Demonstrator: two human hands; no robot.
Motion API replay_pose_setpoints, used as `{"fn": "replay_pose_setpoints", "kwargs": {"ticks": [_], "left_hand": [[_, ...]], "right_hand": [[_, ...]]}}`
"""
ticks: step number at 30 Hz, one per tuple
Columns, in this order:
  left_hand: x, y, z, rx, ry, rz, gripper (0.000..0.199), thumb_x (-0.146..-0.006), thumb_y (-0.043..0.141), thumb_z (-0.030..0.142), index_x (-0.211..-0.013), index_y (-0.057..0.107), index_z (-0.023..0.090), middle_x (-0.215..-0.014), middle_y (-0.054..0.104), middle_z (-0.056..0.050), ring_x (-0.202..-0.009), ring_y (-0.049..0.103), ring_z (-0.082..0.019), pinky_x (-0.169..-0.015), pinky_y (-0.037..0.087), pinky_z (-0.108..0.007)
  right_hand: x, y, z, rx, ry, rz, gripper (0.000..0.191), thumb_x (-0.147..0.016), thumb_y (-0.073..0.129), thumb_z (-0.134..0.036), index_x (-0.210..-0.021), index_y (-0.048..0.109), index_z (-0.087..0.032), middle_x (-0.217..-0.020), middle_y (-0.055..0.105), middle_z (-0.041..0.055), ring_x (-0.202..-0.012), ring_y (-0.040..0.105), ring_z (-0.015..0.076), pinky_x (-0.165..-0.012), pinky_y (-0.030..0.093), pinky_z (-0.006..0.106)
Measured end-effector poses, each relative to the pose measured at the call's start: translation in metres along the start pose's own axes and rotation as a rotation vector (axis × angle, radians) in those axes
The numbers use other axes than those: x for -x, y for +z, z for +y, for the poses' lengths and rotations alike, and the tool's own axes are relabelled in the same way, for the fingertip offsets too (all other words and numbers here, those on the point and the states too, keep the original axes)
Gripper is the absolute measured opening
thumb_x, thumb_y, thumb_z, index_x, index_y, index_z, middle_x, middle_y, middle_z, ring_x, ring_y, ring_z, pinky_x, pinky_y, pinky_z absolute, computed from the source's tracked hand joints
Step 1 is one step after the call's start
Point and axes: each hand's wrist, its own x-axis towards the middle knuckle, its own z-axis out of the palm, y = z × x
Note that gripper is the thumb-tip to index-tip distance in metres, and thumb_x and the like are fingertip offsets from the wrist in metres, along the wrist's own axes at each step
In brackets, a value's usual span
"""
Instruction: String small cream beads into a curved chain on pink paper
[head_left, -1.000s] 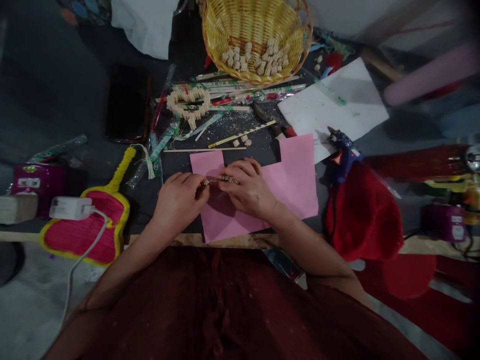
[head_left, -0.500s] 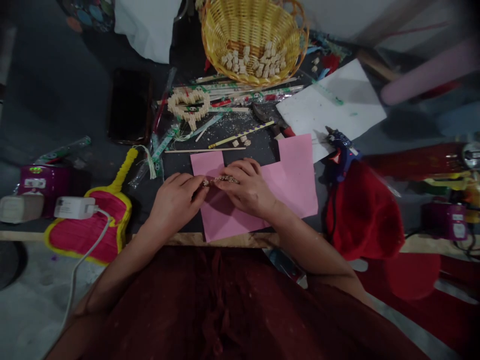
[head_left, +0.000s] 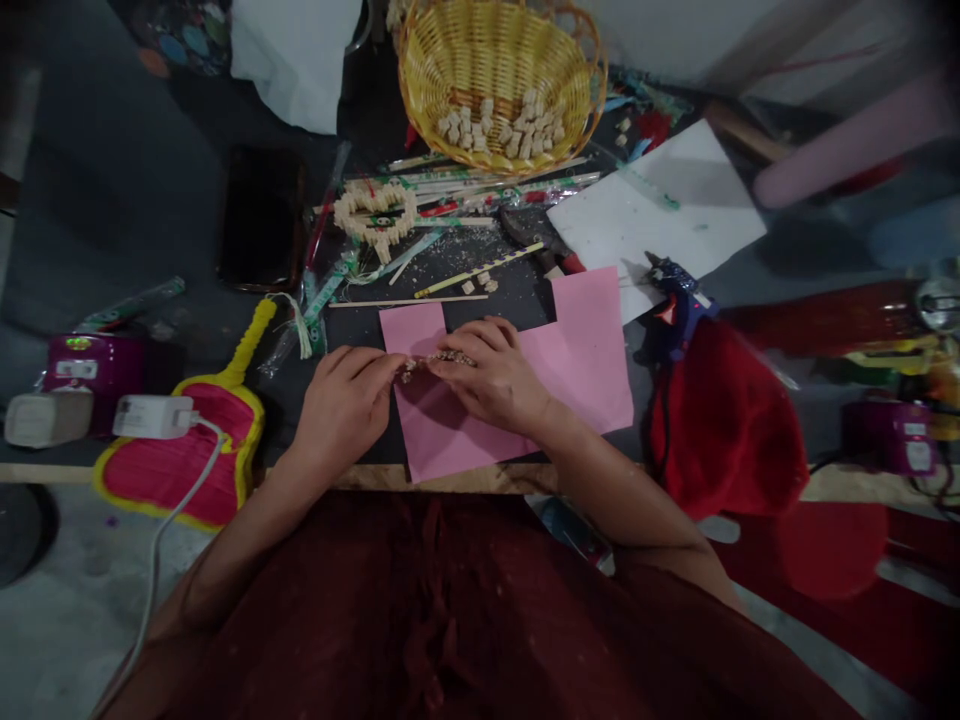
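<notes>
Over a pink sheet [head_left: 592, 370] at the table's front edge, both hands meet at a small beaded-looking piece [head_left: 454, 357]. My right hand [head_left: 499, 380] is closed round its right part. The fingertips of my left hand [head_left: 349, 400] pinch its left end, where a small lumpy bit shows. Fingers hide much of the piece. Just beyond the sheet are a thin stick [head_left: 409, 301], a yellow patterned pencil [head_left: 480, 270] and several tiny pale blocks [head_left: 487, 282].
A wicker basket [head_left: 502, 60] holds pale blocks at the back. A phone [head_left: 262, 218] and pink-and-yellow craft piece [head_left: 180, 450] lie left. Pliers [head_left: 536, 240], a white sheet [head_left: 712, 190], a glue gun [head_left: 679, 300] and red cloth [head_left: 731, 420] are right.
My left hand has shifted slightly left, and more of the piece's left end shows between the hands. My right hand keeps its grip. The camera view has moved a little.
</notes>
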Motion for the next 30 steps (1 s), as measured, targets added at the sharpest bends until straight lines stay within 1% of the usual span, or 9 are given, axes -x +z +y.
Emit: {"fn": "replay_pose_setpoints", "kwargs": {"ticks": [3, 8, 11, 13, 17, 20, 26, 30], "left_hand": [[0.004, 0.002, -0.001, -0.024, -0.010, 0.002, 0.041, -0.092, 0.046, 0.008, -0.117, 0.076, 0.021, -0.109, 0.078, -0.010, -0.102, 0.072, -0.028, -0.099, 0.056, -0.047], [0.006, 0.006, -0.001, -0.072, 0.032, -0.002, 0.043, -0.091, 0.045, 0.008, -0.119, 0.076, 0.018, -0.107, 0.078, -0.012, -0.098, 0.071, -0.029, -0.091, 0.057, -0.046], [0.006, 0.006, -0.002, -0.073, 0.020, -0.010, 0.042, -0.093, 0.045, 0.009, -0.120, 0.076, 0.019, -0.109, 0.079, -0.012, -0.099, 0.070, -0.029, -0.093, 0.056, -0.046], [0.006, 0.006, -0.002, -0.060, 0.014, -0.004, 0.039, -0.097, 0.046, 0.013, -0.120, 0.076, 0.019, -0.109, 0.079, -0.011, -0.099, 0.070, -0.029, -0.093, 0.055, -0.046], [0.003, 0.006, 0.002, -0.030, -0.058, 0.030, 0.030, -0.105, 0.050, 0.029, -0.110, 0.078, 0.022, -0.103, 0.080, -0.010, -0.095, 0.071, -0.027, -0.092, 0.054, -0.045], [-0.002, 0.007, 0.005, -0.019, -0.119, 0.033, 0.027, -0.104, 0.055, 0.036, -0.103, 0.079, 0.023, -0.099, 0.080, -0.009, -0.093, 0.071, -0.027, -0.093, 0.053, -0.044], [-0.013, 0.007, 0.010, -0.048, -0.174, -0.015, 0.020, -0.097, 0.061, 0.032, -0.097, 0.079, 0.023, -0.093, 0.079, -0.007, -0.089, 0.071, -0.028, -0.085, 0.051, -0.043], [-0.017, 0.004, 0.013, -0.075, -0.217, -0.044, 0.017, -0.096, 0.062, 0.030, -0.092, 0.078, 0.025, -0.091, 0.079, -0.006, -0.088, 0.071, -0.029, -0.078, 0.048, -0.042]], "right_hand": [[0.000, -0.001, 0.000, -0.011, -0.004, -0.002, 0.027, -0.104, 0.058, -0.021, -0.123, 0.073, -0.032, -0.126, 0.073, 0.0033, -0.120, 0.054, 0.0227, -0.108, 0.035, 0.046], [-0.001, -0.001, 0.000, -0.013, -0.014, 0.005, 0.027, -0.103, 0.058, -0.020, -0.123, 0.073, -0.030, -0.125, 0.073, 0.0041, -0.120, 0.055, 0.0235, -0.108, 0.036, 0.046], [-0.001, 0.000, 0.000, -0.006, -0.007, 0.000, 0.027, -0.103, 0.058, -0.021, -0.124, 0.073, -0.032, -0.125, 0.073, 0.0035, -0.120, 0.055, 0.0232, -0.108, 0.036, 0.046], [-0.001, 0.000, 0.000, -0.001, -0.009, 0.009, 0.026, -0.104, 0.058, -0.023, -0.123, 0.074, -0.031, -0.125, 0.073, 0.0033, -0.120, 0.055, 0.0227, -0.107, 0.036, 0.045], [-0.001, 0.000, 0.000, -0.006, 0.002, -0.006, 0.025, -0.104, 0.059, -0.023, -0.122, 0.074, -0.031, -0.124, 0.073, 0.0038, -0.120, 0.055, 0.0231, -0.108, 0.036, 0.046], [-0.001, -0.001, -0.001, -0.010, 0.003, -0.022, 0.027, -0.102, 0.060, -0.020, -0.123, 0.074, -0.031, -0.124, 0.073, 0.0040, -0.121, 0.055, 0.0238, -0.108, 0.035, 0.047], [0.000, 0.000, -0.001, -0.003, -0.006, 0.006, 0.028, -0.102, 0.059, -0.019, -0.122, 0.074, -0.031, -0.124, 0.073, 0.0037, -0.120, 0.055, 0.0237, -0.108, 0.036, 0.047], [0.000, 0.000, -0.001, -0.009, 0.014, -0.025, 0.030, -0.102, 0.058, -0.019, -0.123, 0.073, -0.033, -0.127, 0.072, 0.0033, -0.121, 0.054, 0.0239, -0.109, 0.035, 0.048]]}}
